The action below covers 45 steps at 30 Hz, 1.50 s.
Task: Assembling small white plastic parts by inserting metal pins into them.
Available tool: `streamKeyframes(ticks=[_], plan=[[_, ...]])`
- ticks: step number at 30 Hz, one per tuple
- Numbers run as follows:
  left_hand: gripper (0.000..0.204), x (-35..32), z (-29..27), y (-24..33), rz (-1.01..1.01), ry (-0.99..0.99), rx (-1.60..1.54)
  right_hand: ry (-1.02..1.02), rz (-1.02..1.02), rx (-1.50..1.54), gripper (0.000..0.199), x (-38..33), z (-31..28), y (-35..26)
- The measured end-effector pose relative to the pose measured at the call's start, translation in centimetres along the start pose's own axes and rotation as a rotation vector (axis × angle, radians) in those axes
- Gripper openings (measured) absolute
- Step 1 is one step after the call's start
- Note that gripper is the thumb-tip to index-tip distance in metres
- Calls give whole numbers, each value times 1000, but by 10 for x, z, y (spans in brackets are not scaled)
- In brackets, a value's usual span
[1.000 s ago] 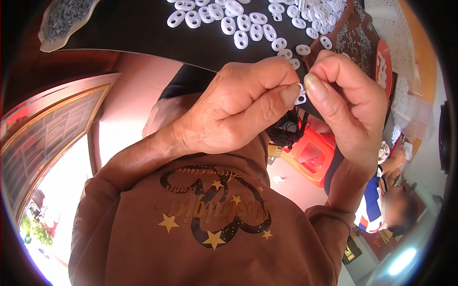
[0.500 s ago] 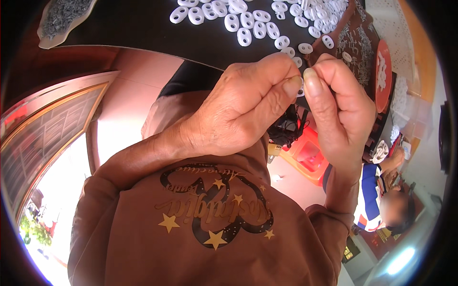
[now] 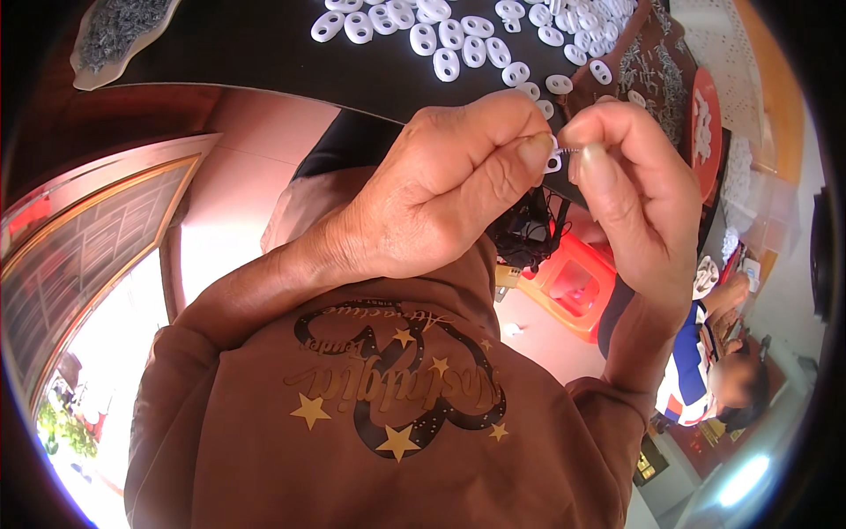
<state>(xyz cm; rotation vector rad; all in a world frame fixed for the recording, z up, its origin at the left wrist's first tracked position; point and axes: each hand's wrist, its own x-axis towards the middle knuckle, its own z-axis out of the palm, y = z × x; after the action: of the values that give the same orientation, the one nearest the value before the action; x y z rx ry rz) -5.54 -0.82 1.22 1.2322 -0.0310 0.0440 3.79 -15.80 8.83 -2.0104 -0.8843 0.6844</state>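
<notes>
White two-holed cord-lock piece [image 3: 553,164] pinched in the left hand [image 3: 441,189], a thin coil spring [image 3: 569,151] at its side

The piece is up in front of the person's chest, near the edge of the black counter [image 3: 229,53], gripped between the left thumb and index finger, which cover part of it; the right hand [image 3: 641,194] pinches the far end of the spring between thumb and index finger, the spring bridging the small gap to the piece; loose white two-holed pieces [image 3: 447,64] lie beyond the hands, with a denser heap [image 3: 592,25] to their right; small grey springs [image 3: 654,66] are scattered on a brown cloth, more fill a pale dish [image 3: 86,81] at far left, and a red dish [image 3: 706,181] holds white parts
</notes>
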Motion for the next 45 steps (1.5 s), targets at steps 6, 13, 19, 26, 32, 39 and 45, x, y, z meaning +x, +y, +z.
streamKeyframes(ticks=[6,13,19,26,32,39,45], plan=[[22,1,-1,-1,-2,2,6,4,-205,-77,4,7,3,10],[21,3,-3,1,26,-20,15,50,-270,-179,5,12,8,2],[20,2,-7,3,18,-49,9,3,-284,-163,4,17,2,-1],[21,5,-14,10,107,38,92,0,-189,-356,9,57,-28,8],[19,21,-23,11,166,49,171,-25,-344,-737,16,110,-26,29],[13,26,-27,5,234,6,249,-48,-341,-764,20,107,-27,21],[10,28,-29,9,197,-27,280,-38,-275,-808,21,99,-21,21]])
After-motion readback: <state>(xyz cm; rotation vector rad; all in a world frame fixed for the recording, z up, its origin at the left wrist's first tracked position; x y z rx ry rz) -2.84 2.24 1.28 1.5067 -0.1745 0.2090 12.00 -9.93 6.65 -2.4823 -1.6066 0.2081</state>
